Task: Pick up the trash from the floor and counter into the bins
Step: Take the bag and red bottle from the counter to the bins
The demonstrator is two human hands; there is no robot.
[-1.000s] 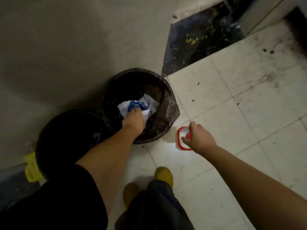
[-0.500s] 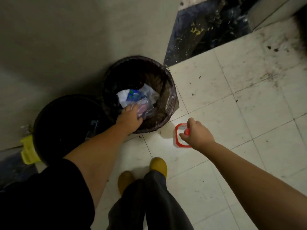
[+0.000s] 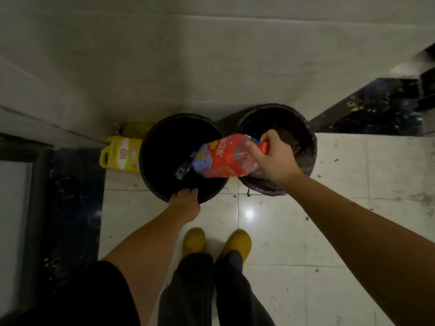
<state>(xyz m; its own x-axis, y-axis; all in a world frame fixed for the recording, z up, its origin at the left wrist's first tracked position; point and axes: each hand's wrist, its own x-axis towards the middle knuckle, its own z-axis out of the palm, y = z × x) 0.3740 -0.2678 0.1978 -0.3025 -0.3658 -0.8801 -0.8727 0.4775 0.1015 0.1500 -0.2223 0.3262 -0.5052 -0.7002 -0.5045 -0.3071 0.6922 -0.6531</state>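
Two round bins stand against the wall: a black left bin (image 3: pixel 142 161) and a right bin (image 3: pixel 311 147) lined with a dark bag. My right hand (image 3: pixel 273 158) is shut on a clear plastic bottle with a red label (image 3: pixel 221 157). The bottle lies tilted on its side, its body over the left bin's opening and its capped end over the gap by the right bin. My left hand (image 3: pixel 184 203) hooks its fingers over the near rim of the left bin. A clear bottle (image 3: pixel 183 169) shows dimly inside that bin.
A yellow jug (image 3: pixel 120 156) stands on the floor left of the left bin, by the wall. My yellow shoes (image 3: pixel 193 241) are on the pale floor tiles just before the bins. Dark stone strips lie at the left (image 3: pixel 73 196) and far right (image 3: pixel 367 109).
My left hand left the trash in the right bin and took the left bin's rim. My right hand lifted the red-labelled bottle from the floor to over the bins. The view swung left.
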